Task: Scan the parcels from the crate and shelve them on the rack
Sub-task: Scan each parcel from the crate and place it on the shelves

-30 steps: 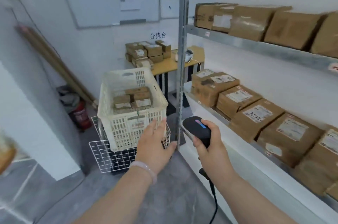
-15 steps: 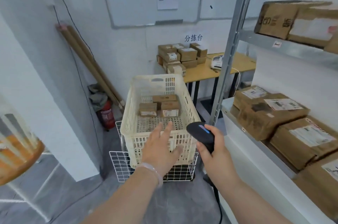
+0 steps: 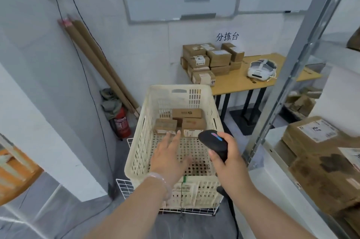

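Observation:
A cream plastic crate (image 3: 140, 141) stands on a white wire basket (image 3: 124, 188) in front of me. Three small cardboard parcels (image 3: 186, 121) lie at its far end. My left hand (image 3: 168, 157) is open, fingers spread, reaching over the crate's perforated floor short of the parcels. To its right, my right hand (image 3: 226, 158) grips a black barcode scanner (image 3: 213, 142) with a lit blue-red strip, its cable hanging down. The metal rack (image 3: 280, 90) stands at the right, with larger labelled parcels (image 3: 315, 137) on its lower shelf.
A wooden table (image 3: 243, 82) behind the crate holds a stack of small parcels (image 3: 210, 61) and a white headset (image 3: 261, 70). Cardboard tubes (image 3: 97, 63) lean on the wall above a red fire extinguisher (image 3: 121, 123). A white partition stands at the left.
My view has swung left and down, from the rack toward the crate. The left hand has moved forward over the crate's rim, nearer the parcels. The scanner stays in my right hand.

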Tool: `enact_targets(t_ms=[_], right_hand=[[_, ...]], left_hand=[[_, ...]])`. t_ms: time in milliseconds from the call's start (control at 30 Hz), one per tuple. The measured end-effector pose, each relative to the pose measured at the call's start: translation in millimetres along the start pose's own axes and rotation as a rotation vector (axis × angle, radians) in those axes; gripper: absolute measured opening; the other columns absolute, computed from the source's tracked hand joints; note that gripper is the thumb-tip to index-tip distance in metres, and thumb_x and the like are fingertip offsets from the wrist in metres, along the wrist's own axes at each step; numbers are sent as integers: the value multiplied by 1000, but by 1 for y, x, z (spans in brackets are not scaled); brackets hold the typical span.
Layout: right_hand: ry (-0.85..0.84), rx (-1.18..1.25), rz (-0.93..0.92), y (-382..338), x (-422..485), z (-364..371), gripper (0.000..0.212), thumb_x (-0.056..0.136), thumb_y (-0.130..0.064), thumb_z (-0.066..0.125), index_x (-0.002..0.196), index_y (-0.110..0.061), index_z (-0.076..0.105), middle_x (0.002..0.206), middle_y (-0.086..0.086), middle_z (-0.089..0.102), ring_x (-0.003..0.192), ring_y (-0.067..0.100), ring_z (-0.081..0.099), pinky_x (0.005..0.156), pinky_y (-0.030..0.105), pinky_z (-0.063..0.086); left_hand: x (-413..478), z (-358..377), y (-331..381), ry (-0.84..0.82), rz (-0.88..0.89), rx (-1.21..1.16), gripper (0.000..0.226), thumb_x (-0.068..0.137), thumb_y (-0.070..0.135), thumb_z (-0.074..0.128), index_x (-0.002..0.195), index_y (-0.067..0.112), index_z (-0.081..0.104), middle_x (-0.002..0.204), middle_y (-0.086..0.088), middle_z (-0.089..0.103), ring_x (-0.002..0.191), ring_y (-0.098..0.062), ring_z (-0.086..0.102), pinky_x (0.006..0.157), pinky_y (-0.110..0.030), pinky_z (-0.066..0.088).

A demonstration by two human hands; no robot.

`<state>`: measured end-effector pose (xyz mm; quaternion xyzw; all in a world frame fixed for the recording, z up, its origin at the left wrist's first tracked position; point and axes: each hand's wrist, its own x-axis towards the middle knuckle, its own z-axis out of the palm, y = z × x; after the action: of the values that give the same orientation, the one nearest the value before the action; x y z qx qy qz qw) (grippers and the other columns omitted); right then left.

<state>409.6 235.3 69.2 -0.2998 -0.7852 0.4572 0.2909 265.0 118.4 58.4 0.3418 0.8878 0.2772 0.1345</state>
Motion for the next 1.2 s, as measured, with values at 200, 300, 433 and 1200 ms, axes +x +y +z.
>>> enact_targets(t_ms=[200, 300, 433, 1200], right_hand=[[-35, -4, 41, 3, 80, 49, 49, 95, -28, 63, 123, -57, 36, 112, -29, 55, 96, -13, 57, 68, 4, 44], [-48, 0, 50, 1, 125, 81, 50, 95, -25, 63, 126, -54, 37, 114, -31, 53, 99, -15, 54, 74, 6, 44], [-41, -32, 116, 7, 180, 119, 48, 96, -25, 62, 129, -49, 37, 111, -26, 56, 94, -9, 58, 70, 11, 43], [-152, -13, 470, 226, 355, 282, 50, 96, -30, 62, 135, -44, 35, 109, -24, 52, 92, -7, 60, 73, 12, 51]], left_hand=[[77, -10, -37, -63, -86, -31, 86, 91, 55, 60, 155, 48, 2, 167, 11, -2, 154, -18, 2, 125, -43, 13], [123, -17, -62, -104, -90, 7, 84, 94, 52, 57, 156, 45, 1, 167, 10, -3, 154, -18, 3, 124, -41, 15], [182, -21, -91, -178, -107, 9, 82, 95, 50, 57, 157, 44, 4, 167, 10, -5, 154, -18, 3, 124, -41, 14], [404, 146, -204, -198, -597, -26, 82, 94, 47, 59, 158, 40, 8, 167, 4, -6, 154, -25, -2, 122, -45, 11]])
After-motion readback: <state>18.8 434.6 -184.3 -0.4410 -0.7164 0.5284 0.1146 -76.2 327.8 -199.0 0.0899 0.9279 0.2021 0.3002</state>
